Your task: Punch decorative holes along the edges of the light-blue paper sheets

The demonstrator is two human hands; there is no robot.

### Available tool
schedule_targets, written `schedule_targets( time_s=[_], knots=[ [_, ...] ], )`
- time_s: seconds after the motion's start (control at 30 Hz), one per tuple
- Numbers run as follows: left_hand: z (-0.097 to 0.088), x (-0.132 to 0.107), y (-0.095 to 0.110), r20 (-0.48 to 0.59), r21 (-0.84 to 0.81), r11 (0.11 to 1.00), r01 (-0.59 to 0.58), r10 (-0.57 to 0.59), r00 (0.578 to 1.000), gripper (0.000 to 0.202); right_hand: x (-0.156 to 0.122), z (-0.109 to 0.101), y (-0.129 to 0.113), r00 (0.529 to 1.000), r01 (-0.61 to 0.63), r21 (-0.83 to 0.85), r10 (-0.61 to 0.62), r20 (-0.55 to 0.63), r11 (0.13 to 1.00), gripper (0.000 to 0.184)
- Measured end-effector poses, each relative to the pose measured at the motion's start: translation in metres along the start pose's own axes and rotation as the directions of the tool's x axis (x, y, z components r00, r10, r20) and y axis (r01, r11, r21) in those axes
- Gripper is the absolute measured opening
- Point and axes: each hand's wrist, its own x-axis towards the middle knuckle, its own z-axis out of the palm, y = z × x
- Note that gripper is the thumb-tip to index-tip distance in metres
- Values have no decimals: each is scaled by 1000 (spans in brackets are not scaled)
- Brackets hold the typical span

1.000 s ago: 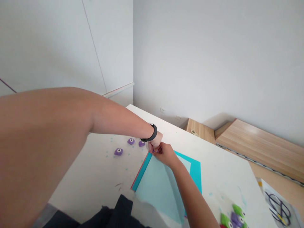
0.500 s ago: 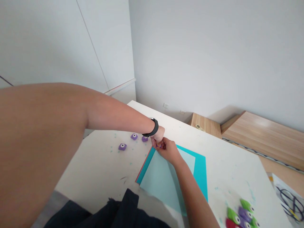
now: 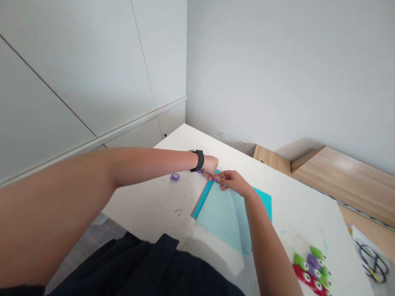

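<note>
My left hand, with a black watch on its wrist, reaches across to the top left corner of a teal sheet. Its fingers are closed on a small purple clip-like piece, mostly hidden by the fingers. My right hand meets it there, thumb and fingertips pinched on the same piece. Beneath my right hand and forearm, a pale blue translucent sheet lies over the teal one, which shows a thin red edge on its left. A purple piece with an eye rests left of the hands.
Several green, purple and red eyed pieces cluster at the table's lower right. The white table stands near a grey wall. Beyond its right edge are wooden cabinets and a bag with black cable.
The view has shifted, so the hands and sheets appear farther right. Both hands stay together at the sheet's corner; my right fingers now show more plainly in a pinch.
</note>
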Motion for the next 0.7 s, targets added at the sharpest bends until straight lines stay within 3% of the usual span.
schedule_targets(
  time_s=[0.07, 0.13, 0.23, 0.33, 0.47, 0.57, 0.7],
  knots=[
    [3, -4, -6, 16, 24, 998, -52, 51, 999, 36, -4, -4, -7, 1000, 5, 14, -4, -28, 1000, 29],
    [9, -9, -12, -52, 98, 978, -183, 189, 981, 30, -6, -8, -14, 989, 38, 18, -35, -146, 999, 30],
    [21, -21, -21, -246, 285, 896, -341, 412, 877, 15, -7, -10, -20, 943, 103, 67, -76, -323, 992, 30],
    [34, -32, -28, -362, 387, 851, -354, 493, 791, 12, -4, -2, -15, 943, 82, 96, -45, -330, 992, 24],
    [47, -39, -37, -379, 430, 819, -380, 545, 747, 23, -2, 13, 8, 915, 4, -171, -73, -396, 985, 23],
    [53, -37, -42, -362, 440, 802, -403, 570, 738, 33, -4, 21, 23, 864, 8, -442, -228, -448, 897, 31],
    [57, -32, -47, -350, 455, 791, -410, 582, 734, 28, -9, 30, 35, 821, 90, -557, -378, -428, 826, 43]
  ],
)
